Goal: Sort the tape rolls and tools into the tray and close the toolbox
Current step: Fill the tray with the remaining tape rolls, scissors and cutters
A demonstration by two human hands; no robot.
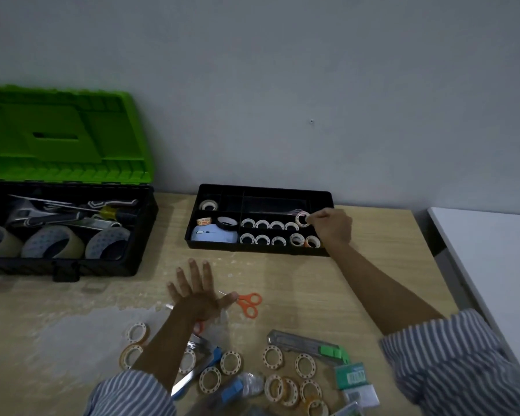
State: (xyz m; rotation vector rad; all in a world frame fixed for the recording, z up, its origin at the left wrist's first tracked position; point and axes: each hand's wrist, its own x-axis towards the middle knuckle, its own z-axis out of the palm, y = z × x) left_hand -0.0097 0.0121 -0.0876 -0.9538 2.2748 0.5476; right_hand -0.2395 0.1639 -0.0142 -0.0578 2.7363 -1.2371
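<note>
1. The toolbox stood well left of the tray, its green lid raised against the wall, with big tape rolls and tools inside.
2. The tray lay with its long axis left to right, its front compartments holding two rows of small rolls on edge.
3. The utility knife lay nearer the camera than the tray, long axis left to right.
4. The left hand rested flat with fingers spread, in front of the tray, touching the orange scissors.
5. The right hand pinched a small tape roll over the tray's right end.
6. Loose rolls lay scattered nearest the camera.
</note>
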